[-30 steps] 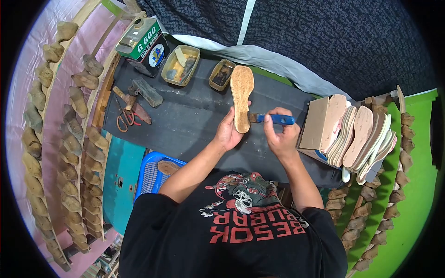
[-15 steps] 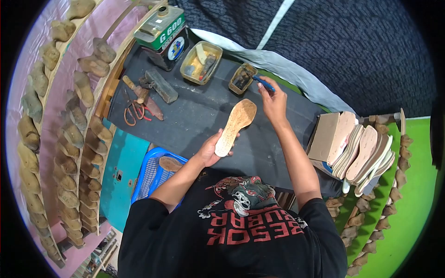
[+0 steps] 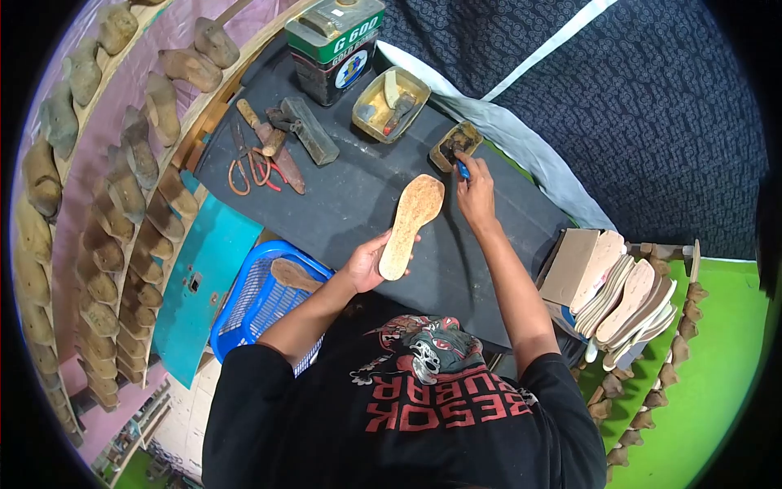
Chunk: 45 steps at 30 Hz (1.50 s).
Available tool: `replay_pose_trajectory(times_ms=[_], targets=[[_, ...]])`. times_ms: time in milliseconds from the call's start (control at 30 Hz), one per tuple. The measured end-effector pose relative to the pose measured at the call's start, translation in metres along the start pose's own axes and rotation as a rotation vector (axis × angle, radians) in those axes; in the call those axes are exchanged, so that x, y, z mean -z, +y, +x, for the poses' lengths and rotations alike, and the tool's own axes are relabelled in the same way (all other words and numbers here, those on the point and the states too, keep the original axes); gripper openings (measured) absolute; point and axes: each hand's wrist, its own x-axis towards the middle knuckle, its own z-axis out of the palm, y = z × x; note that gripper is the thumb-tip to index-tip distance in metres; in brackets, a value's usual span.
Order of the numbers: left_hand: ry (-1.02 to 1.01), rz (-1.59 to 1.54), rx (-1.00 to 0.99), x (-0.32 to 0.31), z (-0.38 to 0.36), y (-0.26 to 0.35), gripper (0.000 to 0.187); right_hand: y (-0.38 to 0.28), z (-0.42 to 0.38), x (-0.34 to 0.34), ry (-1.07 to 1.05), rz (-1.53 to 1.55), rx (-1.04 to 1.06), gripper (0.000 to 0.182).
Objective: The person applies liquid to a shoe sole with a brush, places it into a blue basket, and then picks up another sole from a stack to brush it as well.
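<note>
My left hand [image 3: 368, 262] is closed around the heel end of a tan shoe insole [image 3: 412, 222], thumb on top, with the wide end pointing away from me. Its surface looks speckled brown toward the wide end. In my right hand [image 3: 477, 196] is a blue-handled brush [image 3: 463, 169], pinched between the fingers. The brush's dark end reaches into a small grimy tub [image 3: 468, 134] holding dark residue. What the tip touches inside the tub is hard to make out.
Left on the dark table [image 3: 342, 204] lie scissors [image 3: 239, 171], a sheathed knife [image 3: 289, 169] and a grey block [image 3: 314, 134]. Behind are a larger tub [image 3: 362, 122] and a green can [image 3: 334, 49]. Stacked insoles [image 3: 627, 301] stand right; a blue basket [image 3: 236, 314] sits left.
My right hand has lowered the brush so its end goes into the small tub. The insole stays in my left hand, and the whole view has shifted slightly.
</note>
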Motion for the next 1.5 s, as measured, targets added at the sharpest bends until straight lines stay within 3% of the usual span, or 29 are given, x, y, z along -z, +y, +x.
replay_pose_trajectory(times_ms=[367, 500, 600, 667, 733, 833, 933, 1100, 1300, 1500], targets=[[0.038, 0.051, -0.194, -0.025, -0.007, -0.017, 0.052, 0.020, -0.008, -0.001, -0.054, -0.074, 0.175, 0.057], [0.071, 0.059, -0.302, -0.035, -0.017, -0.039, 0.053, 0.015, -0.040, 0.017, 0.192, 0.206, -0.094, 0.055], [0.081, 0.099, -0.371, -0.039, -0.023, -0.065, 0.055, 0.038, -0.092, 0.014, -0.093, 0.659, -0.246, 0.044], [0.090, 0.123, -0.397, -0.041, -0.027, -0.088, 0.056, 0.004, -0.130, 0.031, -0.416, 1.046, -0.427, 0.038], [0.110, 0.112, -0.433, -0.044, -0.030, -0.112, 0.065, -0.017, -0.163, 0.041, -0.589, 1.248, -0.630, 0.041], [0.123, 0.141, -0.506, -0.070, -0.040, -0.139, 0.068, -0.010, -0.186, 0.038, -0.667, 1.208, -0.603, 0.047], [0.170, 0.156, -0.560, -0.064, -0.051, -0.167, 0.058, -0.015, -0.208, 0.040, -0.697, 1.185, -0.541, 0.050], [0.458, 0.208, -0.664, -0.077, -0.088, -0.196, 0.047, -0.019, -0.239, 0.014, -0.806, 1.183, -0.476, 0.054], [0.742, 0.098, -0.723, -0.011, -0.147, -0.229, 0.045, -0.048, -0.263, -0.028, -1.130, 1.017, -0.388, 0.051], [0.956, -0.067, -0.722, 0.076, -0.207, -0.258, 0.036, -0.043, -0.310, -0.135, -1.482, 0.780, -0.292, 0.042]])
